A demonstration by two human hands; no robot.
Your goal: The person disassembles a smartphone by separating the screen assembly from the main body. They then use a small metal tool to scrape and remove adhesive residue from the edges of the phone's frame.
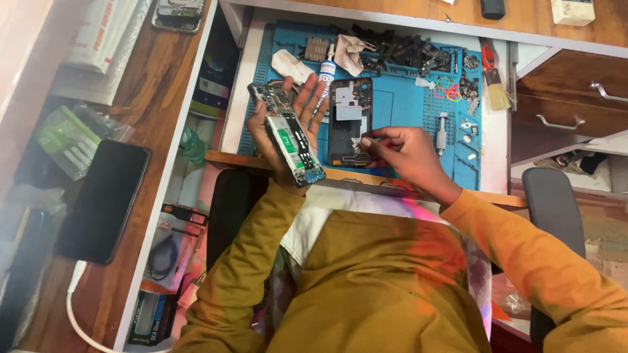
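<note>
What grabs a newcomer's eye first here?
The opened phone frame with exposed green board, held up in the left hand over the centre. Next, the bright blue rubber repair mat beneath, littered with small parts, where the right hand pinches something small at the dark rectangular phone back cover. A black phone lies far left.
</note>
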